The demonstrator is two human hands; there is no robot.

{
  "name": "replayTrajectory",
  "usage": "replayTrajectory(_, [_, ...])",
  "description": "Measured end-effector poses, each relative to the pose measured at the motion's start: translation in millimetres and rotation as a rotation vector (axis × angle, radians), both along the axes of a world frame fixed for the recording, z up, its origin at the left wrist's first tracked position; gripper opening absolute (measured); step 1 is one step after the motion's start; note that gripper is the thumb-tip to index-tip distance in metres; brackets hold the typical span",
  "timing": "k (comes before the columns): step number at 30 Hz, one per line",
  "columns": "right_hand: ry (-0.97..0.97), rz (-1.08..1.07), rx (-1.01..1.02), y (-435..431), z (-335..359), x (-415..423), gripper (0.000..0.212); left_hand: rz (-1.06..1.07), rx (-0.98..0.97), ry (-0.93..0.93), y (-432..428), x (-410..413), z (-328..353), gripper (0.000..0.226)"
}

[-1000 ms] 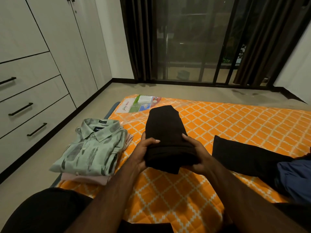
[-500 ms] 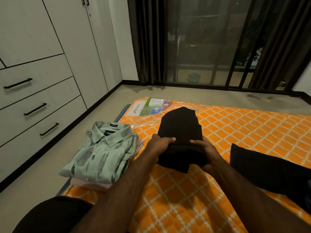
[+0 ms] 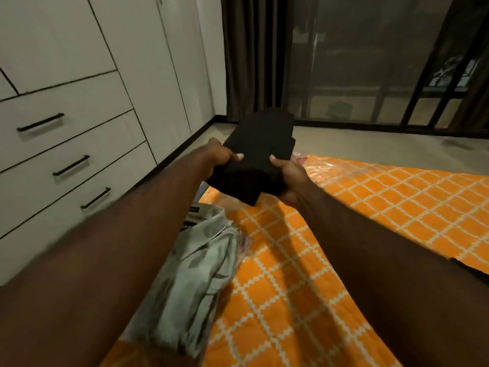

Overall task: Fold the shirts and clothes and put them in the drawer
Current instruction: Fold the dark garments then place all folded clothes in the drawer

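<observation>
— Where's the folded black garment [image 3: 258, 157] right now?

— Lifted off the orange quilted mattress [image 3: 370, 221], out in front, toward the drawers [image 3: 66, 144]. The left hand [image 3: 214, 161] pinches its near-left edge, thumb on top; the right hand [image 3: 287, 178] grips the near-right edge the same way.

— What might spoil it?

— Only the near end is held, so I'd guess the far layers could sag and the fold slip open. All three drawers look closed, too; freeing a hand for a handle could drop it onto the green patterned shirt [image 3: 195, 274].
</observation>
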State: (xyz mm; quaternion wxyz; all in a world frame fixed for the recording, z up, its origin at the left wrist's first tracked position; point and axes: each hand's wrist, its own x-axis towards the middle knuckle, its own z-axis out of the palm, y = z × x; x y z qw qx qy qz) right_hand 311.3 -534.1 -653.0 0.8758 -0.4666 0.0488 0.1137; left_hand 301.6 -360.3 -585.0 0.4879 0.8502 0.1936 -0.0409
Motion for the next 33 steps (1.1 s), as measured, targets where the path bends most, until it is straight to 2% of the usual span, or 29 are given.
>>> replayTrajectory(2, [0.125, 0.087, -0.165, 15.8, -16.2, 13.1, 0.034, -0.056, 0.149, 0.101, 17.3, 9.2, -15.3, 0.094])
replayTrajectory(5, [0.319, 0.22, -0.573, 19.5, -48.1, 19.0, 0.033, -0.353, 0.486, 0.36, 22.4, 14.3, -56.9, 0.091])
replayTrajectory(8, [0.36, 0.204, -0.585, 14.0, -63.2, 21.3, 0.033, -0.502, 0.637, 0.498, 15.8, 21.4, -81.5, 0.081])
replayTrajectory(11, [0.374, 0.237, -0.555, 3.3, -52.0, 18.5, 0.033, -0.523, 0.741, 0.466, 9.5, 21.0, -66.2, 0.075])
replayTrajectory(13, [0.358, 0.262, -0.666, -3.9, -39.8, 10.8, 0.036, -0.506, 0.815, 0.412, 5.9, 19.1, -57.8, 0.071])
replayTrajectory(17, [0.286, 0.252, -0.879, -32.8, -21.1, -26.4, 0.042, -0.372, 0.961, 0.184, -25.3, -11.3, -39.3, 0.055])
replayTrajectory(20, [0.2, 0.229, -1.004, -66.0, -9.0, -72.5, 0.035, -0.417, 0.912, -0.019, -75.2, -52.2, -35.0, 0.047])
replayTrajectory(24, [0.09, 0.2, -1.25, -116.2, 7.3, -139.8, 0.024, -0.497, 0.675, -0.182, -152.2, -119.7, -64.6, 0.043])
replayTrajectory(26, [0.022, 0.22, -1.471, -146.7, 15.3, -168.3, 0.024, -0.531, 0.547, -0.21, -192.2, -157.3, -91.3, 0.04])
replayTrajectory(28, [-0.036, 0.253, -1.739, -177.4, 17.5, -196.0, 0.03, -0.605, 0.469, -0.176, -225.2, -195.5, -118.8, 0.048])
replayTrajectory(31, [0.017, 0.211, -1.934, -234.0, 5.9, -238.3, 0.037, -0.728, 0.468, -0.147, -261.2, -247.4, -149.3, 0.06])
replayTrajectory(33, [0.153, 0.18, -2.022, -268.8, -9.0, -257.0, 0.044, -0.758, 0.529, -0.191, -275.1, -267.7, -160.7, 0.059])
